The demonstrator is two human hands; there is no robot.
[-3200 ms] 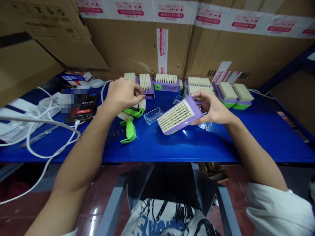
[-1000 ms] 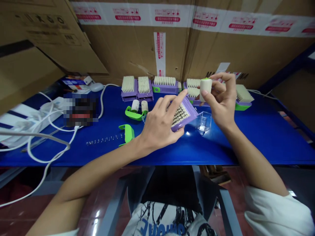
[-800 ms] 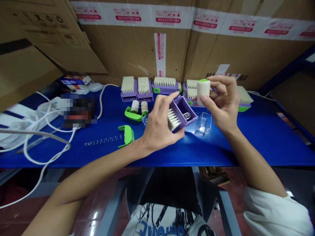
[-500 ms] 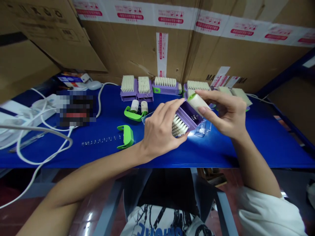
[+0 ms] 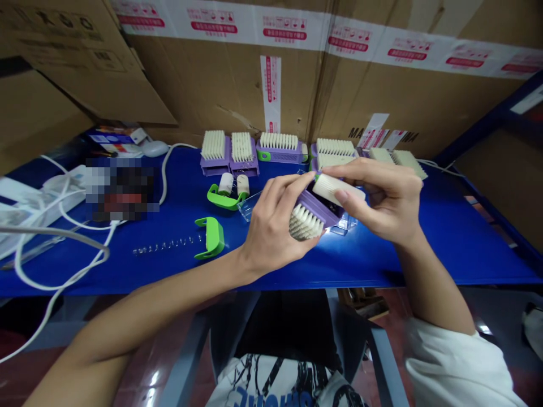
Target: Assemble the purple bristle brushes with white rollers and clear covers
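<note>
My left hand (image 5: 275,223) is wrapped round a purple brush body (image 5: 324,209), tilted, its pale bristles facing down and toward me. Between the thumb and fingers of my right hand (image 5: 377,195) is a ribbed white roller (image 5: 337,189), lying along the open hollow of the purple body. The roller's green end is close to my left fingertips. Clear plastic pieces (image 5: 343,225) lie on the table behind and below the brush. A green bracket (image 5: 215,237) stands left of my left hand, and a second green bracket (image 5: 227,199) with two white rollers is behind it.
Several purple brushes (image 5: 278,148) line the back of the blue table (image 5: 178,198) against a cardboard wall (image 5: 212,85). A row of small metal springs (image 5: 169,245) lies at left, near white cables (image 5: 25,249) and a power strip.
The roller in my right hand has swung flatter and moved left, down against the purple body's opening. The whole view has shifted slightly.
</note>
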